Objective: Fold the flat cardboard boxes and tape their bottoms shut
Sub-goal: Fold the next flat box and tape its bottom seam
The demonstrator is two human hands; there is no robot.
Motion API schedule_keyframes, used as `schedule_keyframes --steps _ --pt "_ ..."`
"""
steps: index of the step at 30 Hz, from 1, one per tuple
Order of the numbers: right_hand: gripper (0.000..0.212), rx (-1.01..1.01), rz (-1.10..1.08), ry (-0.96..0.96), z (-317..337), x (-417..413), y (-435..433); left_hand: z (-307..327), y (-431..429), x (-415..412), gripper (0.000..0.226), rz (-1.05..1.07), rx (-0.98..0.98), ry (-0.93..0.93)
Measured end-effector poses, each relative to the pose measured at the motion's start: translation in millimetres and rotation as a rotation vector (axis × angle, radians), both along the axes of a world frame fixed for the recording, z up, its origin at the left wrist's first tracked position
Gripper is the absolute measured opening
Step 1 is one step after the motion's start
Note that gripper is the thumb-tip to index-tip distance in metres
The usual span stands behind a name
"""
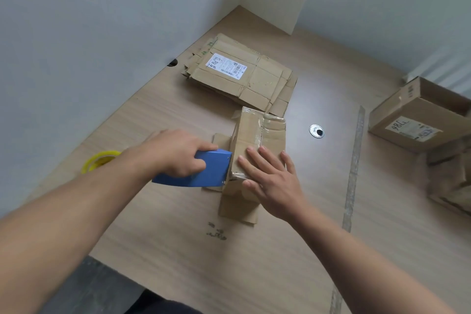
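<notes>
A small folded cardboard box [257, 132] stands bottom-up in the middle of the table, clear tape running along its top seam, its lower flaps spread on the tabletop. My left hand [175, 153] grips a blue tape dispenser [204, 173] whose front edge touches the box's near left corner. My right hand [270, 178] presses flat on the near end of the box, fingers straight. A stack of flat cardboard boxes [239, 74] with a white shipping label lies behind the folded box.
A yellow tape roll [100, 159] lies left of my left forearm. Folded boxes [418, 120] stand at the right edge. A metal cable grommet [316, 131] sits in the wooden table [178, 237]. White walls close in on the left and back.
</notes>
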State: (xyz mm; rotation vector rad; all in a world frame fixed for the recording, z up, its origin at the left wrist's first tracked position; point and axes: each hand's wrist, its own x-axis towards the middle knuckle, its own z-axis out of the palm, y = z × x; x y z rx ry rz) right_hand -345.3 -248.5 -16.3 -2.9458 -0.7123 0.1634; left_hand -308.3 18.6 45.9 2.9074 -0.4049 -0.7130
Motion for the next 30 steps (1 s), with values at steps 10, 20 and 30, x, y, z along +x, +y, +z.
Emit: schedule_keyframes --steps 10,20,30 --pt "0.065 0.101 -0.125 0.021 5 -5 15 17 -43 -31 0.035 0.120 0.096 -0.150" --pt "0.044 0.176 -0.214 0.064 13 -7 36 -39 -21 -31 0.059 0.152 0.044 -0.213" --pt "0.068 0.099 -0.514 0.091 21 -10 68 -116 40 -17 0.063 0.323 -0.023 -0.151"
